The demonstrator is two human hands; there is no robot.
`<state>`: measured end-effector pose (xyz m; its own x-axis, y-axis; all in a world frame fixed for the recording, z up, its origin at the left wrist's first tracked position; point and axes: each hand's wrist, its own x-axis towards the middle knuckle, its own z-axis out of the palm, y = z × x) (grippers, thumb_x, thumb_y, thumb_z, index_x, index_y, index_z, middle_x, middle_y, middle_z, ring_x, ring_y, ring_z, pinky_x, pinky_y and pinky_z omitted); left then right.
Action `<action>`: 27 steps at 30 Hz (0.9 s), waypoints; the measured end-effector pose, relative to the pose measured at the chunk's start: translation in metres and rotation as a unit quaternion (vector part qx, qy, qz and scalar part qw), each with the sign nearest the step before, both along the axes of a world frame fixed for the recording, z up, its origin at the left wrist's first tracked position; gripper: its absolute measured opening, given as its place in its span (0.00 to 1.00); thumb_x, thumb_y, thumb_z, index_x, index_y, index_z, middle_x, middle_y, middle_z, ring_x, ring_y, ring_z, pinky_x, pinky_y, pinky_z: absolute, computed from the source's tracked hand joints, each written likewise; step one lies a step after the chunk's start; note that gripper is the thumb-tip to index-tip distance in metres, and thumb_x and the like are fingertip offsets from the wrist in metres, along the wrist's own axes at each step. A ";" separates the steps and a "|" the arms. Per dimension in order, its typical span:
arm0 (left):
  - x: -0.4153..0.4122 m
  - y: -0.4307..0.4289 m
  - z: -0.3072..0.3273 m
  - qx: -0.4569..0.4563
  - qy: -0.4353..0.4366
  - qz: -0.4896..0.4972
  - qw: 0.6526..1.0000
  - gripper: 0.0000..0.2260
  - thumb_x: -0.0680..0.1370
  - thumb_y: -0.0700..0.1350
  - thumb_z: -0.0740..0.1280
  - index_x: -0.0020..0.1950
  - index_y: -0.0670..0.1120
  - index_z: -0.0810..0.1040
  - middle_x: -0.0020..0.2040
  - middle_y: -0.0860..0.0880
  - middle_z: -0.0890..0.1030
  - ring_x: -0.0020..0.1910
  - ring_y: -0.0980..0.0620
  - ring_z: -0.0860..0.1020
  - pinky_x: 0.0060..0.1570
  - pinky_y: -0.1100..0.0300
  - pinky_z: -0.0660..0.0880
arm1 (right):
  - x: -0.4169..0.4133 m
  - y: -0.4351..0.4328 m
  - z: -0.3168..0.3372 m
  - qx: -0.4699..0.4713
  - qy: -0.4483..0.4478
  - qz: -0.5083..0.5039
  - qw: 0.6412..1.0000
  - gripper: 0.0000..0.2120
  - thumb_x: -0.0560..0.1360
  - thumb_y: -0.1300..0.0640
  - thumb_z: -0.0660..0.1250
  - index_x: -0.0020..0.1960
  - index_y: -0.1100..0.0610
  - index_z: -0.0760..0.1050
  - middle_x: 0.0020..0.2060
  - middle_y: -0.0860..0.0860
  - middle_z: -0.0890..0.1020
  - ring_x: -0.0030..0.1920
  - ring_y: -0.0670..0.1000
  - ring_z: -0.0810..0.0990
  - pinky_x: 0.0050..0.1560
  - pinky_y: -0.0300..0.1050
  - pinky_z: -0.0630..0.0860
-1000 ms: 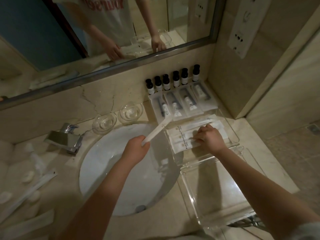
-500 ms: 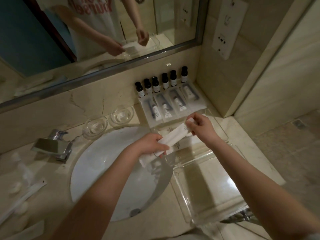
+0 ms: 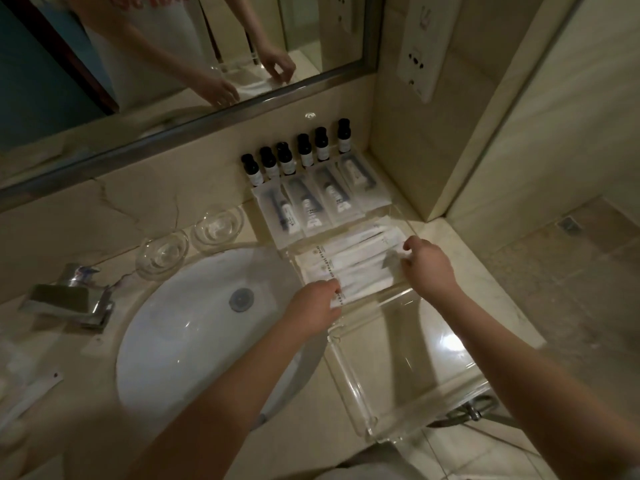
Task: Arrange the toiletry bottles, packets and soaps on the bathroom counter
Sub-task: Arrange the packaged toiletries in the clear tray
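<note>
Right now my left hand (image 3: 317, 301) is pinching the near-left end of the white packets (image 3: 349, 263) and my right hand (image 3: 429, 266) is gripping their right end. The packets are lying stacked across the far end of the clear tray (image 3: 349, 389), beside the sink (image 3: 180, 334), in front of the dark-capped bottles (image 3: 304, 150).

The marble counter (image 3: 446, 247) carries six small bottles (image 3: 304, 152) at the wall — four clear packets (image 3: 334, 197) before them, a clear tray (image 3: 408, 348), two glass dishes (image 3: 218, 225).

free: near half of tray (image 3: 398, 362) | blocked: far half by white packets (image 3: 353, 263) | behind: bottles (image 3: 304, 150)
</note>
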<state>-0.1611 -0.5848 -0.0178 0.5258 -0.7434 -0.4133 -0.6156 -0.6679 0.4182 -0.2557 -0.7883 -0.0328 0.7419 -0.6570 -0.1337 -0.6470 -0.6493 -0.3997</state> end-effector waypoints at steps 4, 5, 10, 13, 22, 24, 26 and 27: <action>-0.004 -0.005 -0.004 0.043 -0.075 -0.040 0.995 0.16 0.78 0.52 0.61 0.62 0.47 0.75 0.60 0.46 0.77 0.61 0.44 0.73 0.59 0.53 0.71 | -0.004 0.005 -0.007 -0.104 0.026 0.060 0.992 0.13 0.70 0.60 0.67 0.54 0.59 0.77 0.48 0.58 0.80 0.50 0.63 0.75 0.44 0.51 0.73; -0.005 -0.005 -0.006 0.045 -0.093 -0.044 0.994 0.16 0.78 0.53 0.60 0.62 0.47 0.75 0.60 0.46 0.76 0.61 0.45 0.72 0.59 0.52 0.70 | -0.004 0.007 -0.007 -0.101 0.005 0.072 0.992 0.13 0.69 0.59 0.68 0.53 0.58 0.78 0.48 0.58 0.80 0.50 0.63 0.75 0.43 0.51 0.73; -0.001 0.003 -0.011 0.021 -0.121 -0.008 0.992 0.14 0.77 0.51 0.62 0.59 0.49 0.78 0.57 0.48 0.77 0.60 0.47 0.71 0.58 0.55 0.67 | -0.002 0.015 -0.003 0.052 0.008 0.163 0.985 0.12 0.70 0.53 0.72 0.52 0.53 0.81 0.47 0.52 0.76 0.51 0.53 0.76 0.45 0.43 0.71; 0.003 0.006 -0.012 0.029 -0.097 0.008 0.995 0.11 0.75 0.47 0.64 0.56 0.49 0.80 0.55 0.49 0.80 0.58 0.47 0.75 0.58 0.56 0.67 | 0.004 0.018 -0.003 0.083 0.049 0.167 0.981 0.07 0.69 0.51 0.72 0.47 0.50 0.82 0.43 0.48 0.73 0.48 0.51 0.76 0.43 0.44 0.73; 0.004 -0.004 -0.015 0.036 -0.116 -0.010 0.993 0.10 0.75 0.45 0.63 0.55 0.48 0.79 0.52 0.50 0.82 0.57 0.48 0.75 0.58 0.54 0.67 | 0.013 0.011 -0.003 0.009 0.086 0.150 0.985 0.05 0.70 0.55 0.70 0.45 0.53 0.81 0.47 0.51 0.77 0.51 0.53 0.77 0.40 0.40 0.64; 0.004 -0.004 -0.015 0.041 -0.122 -0.014 0.992 0.10 0.75 0.45 0.63 0.55 0.48 0.78 0.53 0.49 0.81 0.57 0.47 0.75 0.58 0.54 0.67 | 0.013 0.012 -0.003 0.001 0.086 0.148 0.985 0.05 0.70 0.56 0.69 0.45 0.53 0.81 0.47 0.52 0.78 0.51 0.54 0.77 0.40 0.41 0.65; 0.003 -0.002 -0.016 0.041 -0.130 -0.019 0.990 0.12 0.76 0.46 0.63 0.58 0.47 0.77 0.56 0.48 0.78 0.59 0.47 0.73 0.58 0.53 0.67 | 0.012 0.015 -0.003 -0.033 0.088 0.157 0.983 0.06 0.70 0.55 0.69 0.46 0.53 0.80 0.47 0.52 0.78 0.52 0.55 0.76 0.41 0.42 0.67; 0.002 0.000 -0.015 0.034 -0.139 -0.018 0.990 0.13 0.76 0.47 0.63 0.60 0.47 0.76 0.57 0.48 0.76 0.61 0.47 0.71 0.59 0.53 0.66 | 0.012 0.016 -0.003 -0.052 0.084 0.159 0.982 0.08 0.70 0.54 0.68 0.48 0.53 0.80 0.48 0.52 0.78 0.52 0.55 0.75 0.42 0.43 0.69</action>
